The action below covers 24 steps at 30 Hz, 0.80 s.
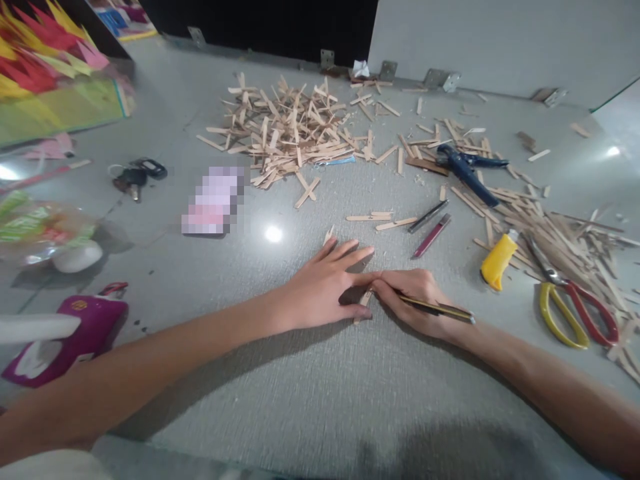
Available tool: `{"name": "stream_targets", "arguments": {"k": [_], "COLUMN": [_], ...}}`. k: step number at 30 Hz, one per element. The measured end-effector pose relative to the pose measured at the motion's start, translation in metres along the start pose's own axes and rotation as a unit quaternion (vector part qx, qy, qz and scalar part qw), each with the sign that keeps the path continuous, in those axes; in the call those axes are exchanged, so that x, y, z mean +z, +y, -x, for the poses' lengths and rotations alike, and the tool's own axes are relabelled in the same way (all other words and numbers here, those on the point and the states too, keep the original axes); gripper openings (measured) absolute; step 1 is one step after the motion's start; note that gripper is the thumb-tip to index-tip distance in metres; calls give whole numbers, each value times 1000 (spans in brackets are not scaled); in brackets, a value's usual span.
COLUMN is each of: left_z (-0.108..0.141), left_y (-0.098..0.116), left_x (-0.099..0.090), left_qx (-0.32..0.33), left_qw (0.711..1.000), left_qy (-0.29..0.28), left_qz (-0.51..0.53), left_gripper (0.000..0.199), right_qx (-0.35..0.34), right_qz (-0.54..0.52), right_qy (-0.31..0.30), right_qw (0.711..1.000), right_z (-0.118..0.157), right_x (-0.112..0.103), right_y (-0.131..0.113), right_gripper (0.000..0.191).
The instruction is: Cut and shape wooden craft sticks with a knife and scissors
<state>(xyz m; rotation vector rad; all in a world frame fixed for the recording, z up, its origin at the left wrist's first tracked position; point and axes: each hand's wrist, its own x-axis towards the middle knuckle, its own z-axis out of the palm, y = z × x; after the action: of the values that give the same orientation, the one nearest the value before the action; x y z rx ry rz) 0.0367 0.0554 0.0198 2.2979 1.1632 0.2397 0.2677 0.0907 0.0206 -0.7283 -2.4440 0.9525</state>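
My left hand (327,287) lies on the grey table with its outer fingers spread. Its thumb and index finger hold down a short wooden craft stick (364,305), most of which they cover. Closed around a dark pencil with yellow stripes (435,307), my right hand (413,297) rests against the left index finger. The pencil's tip meets the stick area but is hidden by the fingers. Another craft stick piece (329,233) pokes out beyond the left fingertips. Just past the hands lie a few loose sticks (395,225), a dark pen (429,216) and a maroon cutter-like tool (432,236).
A big heap of craft sticks (295,127) spreads across the back. At right are blue clamp-like pliers (467,173), a yellow utility knife (499,260), scissors (575,307) and cut strips. Keys (137,177), a blurred-out phone-like item (213,200) and a purple glue gun-like object (90,327) lie left.
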Motion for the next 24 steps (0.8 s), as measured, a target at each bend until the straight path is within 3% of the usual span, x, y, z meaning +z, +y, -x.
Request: {"name": "stream_targets", "arguments": {"k": [5,10,15,24], "left_z": [1,0,0,0], "left_y": [5,6,6,5], "left_x": [-6,-6,-6,-5], "left_qx": [-20,-22,-23,-19], "left_qw": [999,999,1000,1000], "left_qy": [-25,-19,-18,-11], "left_qz": [-11,-13,-12,0], "left_gripper": [49,51,42,51], "right_qx": [-32,-55,-66,-65], "right_qz": [7,32,19,17], "right_qy": [4,23,36,43], "right_qw": [999,998,997,997], "right_z": [-1,-1,-1,-4], "right_x": [-1,0,0,-1], "right_y": [0,3,2,1], "right_gripper": [41,39,35,41]}}
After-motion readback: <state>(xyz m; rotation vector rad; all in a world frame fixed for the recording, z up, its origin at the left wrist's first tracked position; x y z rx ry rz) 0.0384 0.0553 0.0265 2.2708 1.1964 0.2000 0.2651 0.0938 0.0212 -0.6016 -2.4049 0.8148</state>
